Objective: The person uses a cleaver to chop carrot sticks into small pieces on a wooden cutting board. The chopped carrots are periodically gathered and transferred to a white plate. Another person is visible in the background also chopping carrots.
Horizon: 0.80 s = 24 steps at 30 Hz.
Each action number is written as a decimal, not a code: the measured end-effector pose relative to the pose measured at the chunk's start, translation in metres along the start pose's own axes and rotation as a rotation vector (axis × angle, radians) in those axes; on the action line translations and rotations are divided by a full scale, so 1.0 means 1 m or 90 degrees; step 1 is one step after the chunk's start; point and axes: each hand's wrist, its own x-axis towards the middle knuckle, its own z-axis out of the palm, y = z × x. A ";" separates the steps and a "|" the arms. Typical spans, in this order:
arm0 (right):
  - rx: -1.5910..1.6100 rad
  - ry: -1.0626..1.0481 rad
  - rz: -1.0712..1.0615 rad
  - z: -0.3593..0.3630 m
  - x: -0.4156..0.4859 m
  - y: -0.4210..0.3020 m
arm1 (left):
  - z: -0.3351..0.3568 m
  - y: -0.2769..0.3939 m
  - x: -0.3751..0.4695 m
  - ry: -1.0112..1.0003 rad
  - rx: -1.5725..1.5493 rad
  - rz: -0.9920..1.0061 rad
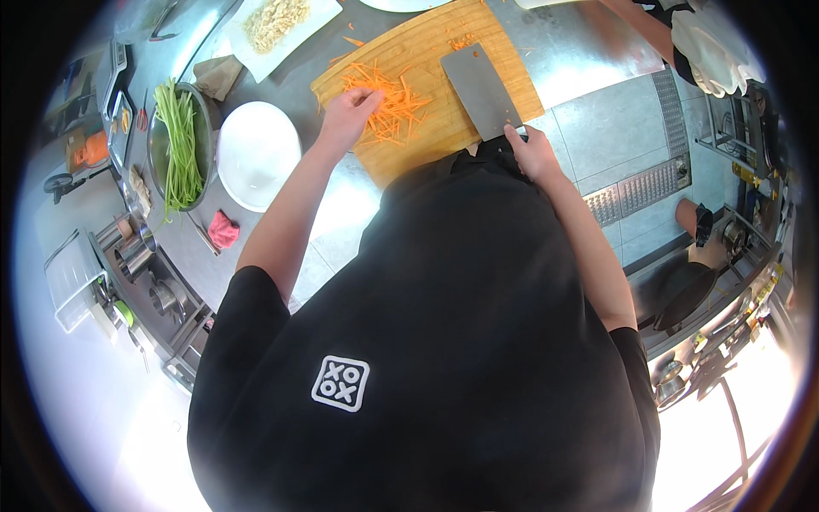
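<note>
Thin carrot strips (398,110) lie in a loose pile on a wooden cutting board (441,137). My left hand (349,116) is at the pile's left side, thumb and fingers drawn together among the strips. Whether any strips are between those fingertips is hidden. In my right hand (532,153) is the handle of a Chinese cleaver (481,89), at the board's near right edge. Its broad blade lies flat or nearly flat over the board, pointing away from me. A few carrot scraps (462,43) sit beyond the blade's far end.
Left of the board stand a white bowl (259,157) and a metal bowl (206,137) of long green stalks (178,147). A white tray (326,16) with pale shreds lies beyond. A pink cloth (223,229) rests near the counter edge. Another person's arm (640,25) reaches in at the far right.
</note>
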 end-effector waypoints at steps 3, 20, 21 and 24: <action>0.000 -0.001 0.008 -0.001 0.000 0.000 | 0.003 0.008 -0.001 0.004 -0.020 -0.007; -0.020 0.027 -0.053 0.003 0.010 0.016 | -0.001 0.030 0.025 -0.076 0.235 0.056; -0.023 0.028 -0.056 0.003 0.010 0.015 | -0.002 0.028 0.028 -0.087 0.244 0.060; -0.054 0.014 -0.017 0.001 0.009 0.012 | 0.001 0.024 0.036 -0.068 0.222 0.087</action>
